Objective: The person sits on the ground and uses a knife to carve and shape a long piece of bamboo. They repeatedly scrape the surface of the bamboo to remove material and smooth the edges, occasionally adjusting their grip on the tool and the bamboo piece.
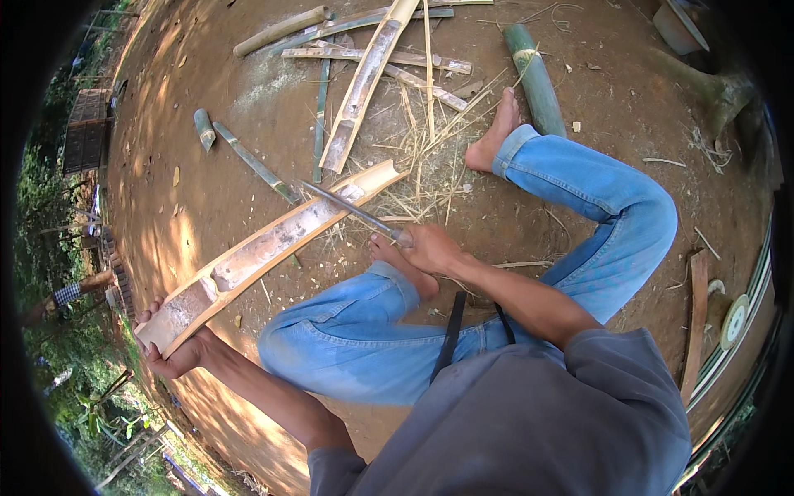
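I see split bamboo half [265, 244] pale tan outside, whitish-grey inside; knife blade [351, 211] dull grey steel; far right bamboo pole [536, 78] green; jeans [595, 194] faded blue; shirt [529, 422] grey; ground [198, 83] reddish-brown, sun-dappled

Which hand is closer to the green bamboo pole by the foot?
The right. The right hand grips a knife in front of the knees, below and left of the green pole. The left hand holds the split bamboo's near end, far out to the left.
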{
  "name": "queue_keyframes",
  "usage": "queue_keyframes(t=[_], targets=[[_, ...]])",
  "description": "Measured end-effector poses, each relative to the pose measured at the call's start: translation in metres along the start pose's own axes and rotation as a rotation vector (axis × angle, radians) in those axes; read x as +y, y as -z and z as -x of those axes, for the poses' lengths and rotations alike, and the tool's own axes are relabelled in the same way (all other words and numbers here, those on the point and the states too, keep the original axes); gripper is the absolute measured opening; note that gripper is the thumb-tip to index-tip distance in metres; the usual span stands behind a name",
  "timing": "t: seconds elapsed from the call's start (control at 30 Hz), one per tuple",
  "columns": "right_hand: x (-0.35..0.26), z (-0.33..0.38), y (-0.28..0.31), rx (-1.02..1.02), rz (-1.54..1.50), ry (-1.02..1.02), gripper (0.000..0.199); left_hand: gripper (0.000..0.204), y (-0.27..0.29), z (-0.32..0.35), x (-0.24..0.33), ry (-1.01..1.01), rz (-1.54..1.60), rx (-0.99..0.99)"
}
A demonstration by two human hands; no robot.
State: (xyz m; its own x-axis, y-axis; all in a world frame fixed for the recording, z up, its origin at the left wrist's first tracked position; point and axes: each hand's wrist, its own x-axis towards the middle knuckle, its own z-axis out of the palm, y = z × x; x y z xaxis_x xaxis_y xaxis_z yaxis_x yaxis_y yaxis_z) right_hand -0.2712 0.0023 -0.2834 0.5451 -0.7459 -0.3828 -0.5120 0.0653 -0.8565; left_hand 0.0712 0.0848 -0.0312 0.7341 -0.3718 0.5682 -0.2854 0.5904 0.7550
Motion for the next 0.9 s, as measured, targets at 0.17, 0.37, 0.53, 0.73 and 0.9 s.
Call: queue_keyframes(t=[0.17,0.37,0.53,0.73,0.9], targets=[[0.029,-0.008,0.002,0.058,0.006,-0.015,0.019,0.046,-0.012,0.004,-0.009,0.017,0.06,0.054],[0.058,-0.01,0.005,0.08,0.011,-0.021,0.017,0.044,0.005,0.0,-0.003,0.031,0.017,0.057],[0.113,-0.038,0.019,0.165,0.021,-0.349,0.02,0.044,-0.002,-0.008,-0.011,0.035,0.055,0.047],[0.135,-0.028,0.023,0.144,0.088,-0.29,0.033,0.046,0.0,-0.011,-0.009,0.087,0.001,0.05],[0.091,-0.02,0.028,0.071,0.071,-0.395,0.033,0.04,0.011,-0.021,-0.026,0.057,-0.01,0.131]])
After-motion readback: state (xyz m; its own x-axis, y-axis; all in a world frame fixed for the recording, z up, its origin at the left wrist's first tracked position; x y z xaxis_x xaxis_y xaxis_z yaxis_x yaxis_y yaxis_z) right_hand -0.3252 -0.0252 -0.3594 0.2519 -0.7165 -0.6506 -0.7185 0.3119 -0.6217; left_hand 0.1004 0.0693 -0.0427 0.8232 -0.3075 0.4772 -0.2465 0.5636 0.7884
